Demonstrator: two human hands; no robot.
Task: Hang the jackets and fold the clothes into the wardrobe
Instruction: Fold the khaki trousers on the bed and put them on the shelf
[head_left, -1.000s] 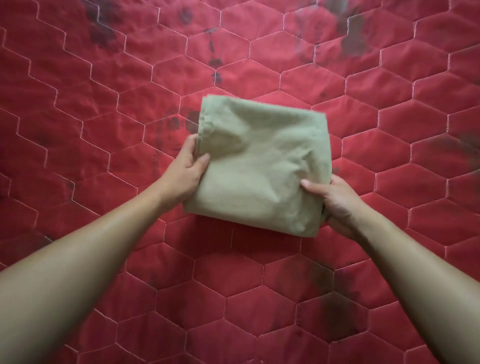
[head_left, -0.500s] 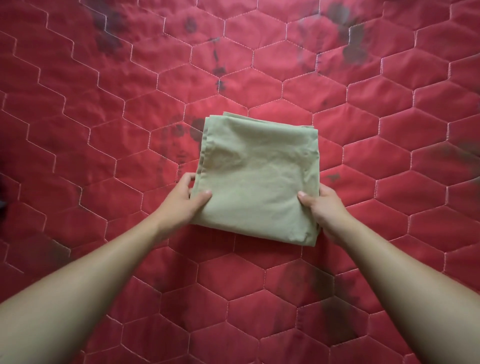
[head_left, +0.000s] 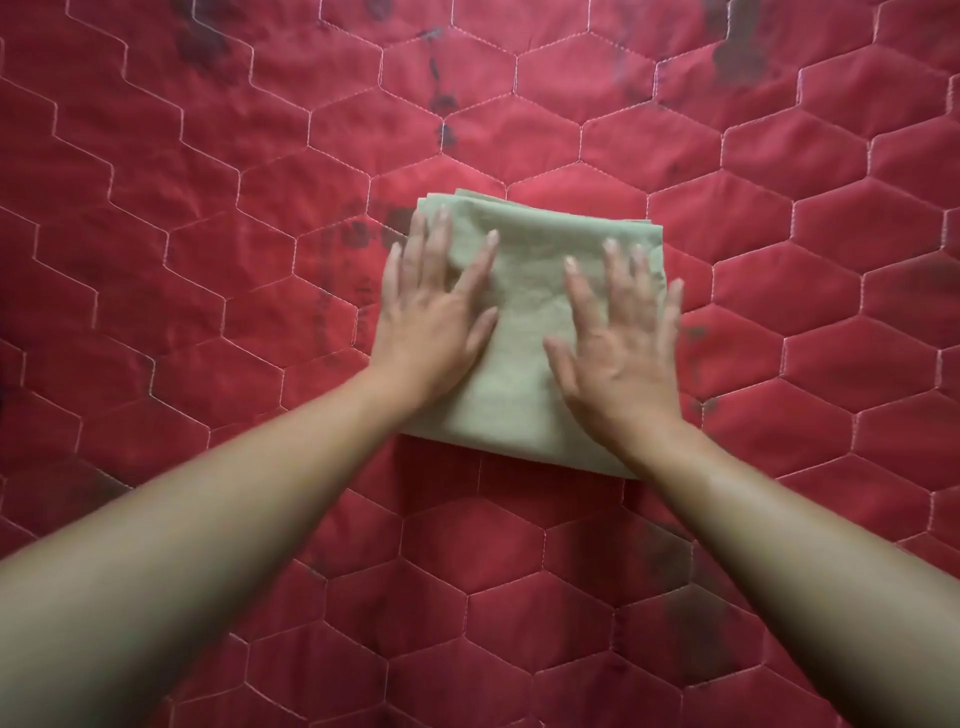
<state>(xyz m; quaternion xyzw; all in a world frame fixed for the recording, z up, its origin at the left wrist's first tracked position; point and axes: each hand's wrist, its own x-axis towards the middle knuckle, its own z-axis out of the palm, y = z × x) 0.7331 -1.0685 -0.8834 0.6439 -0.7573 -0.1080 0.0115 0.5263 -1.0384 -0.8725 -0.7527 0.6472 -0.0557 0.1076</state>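
A folded green cloth (head_left: 524, 338) lies flat on a red quilt (head_left: 208, 260) stitched in pale hexagons. Both hands rest palm-down on top of the cloth, fingers spread and straight, gripping nothing.

The left hand (head_left: 434, 322) covers the cloth's left part. Its outer fingers reach past the cloth's left edge onto the quilt, while the fingertips (head_left: 441, 213) of the middle ones lie near the cloth's far left corner. Its thumb points toward the right hand across the bare middle strip of cloth.

The right hand (head_left: 621, 343) covers the right part. Its little finger lies along the cloth's right edge, and its thumb angles inward toward the left hand. The two hands are near one another but apart, with a band of green showing between them from the far edge down to the near edge.

At the far edge, beyond the fingertips, several stacked layers of the fold show as thin offset lines. The near edge runs just behind the wrists, slanting lower toward the right wrist.

Both forearms are bare and come in from the lower corners. The quilt carries dark smudges beyond the hands, left of the left hand, and right of the right wrist.
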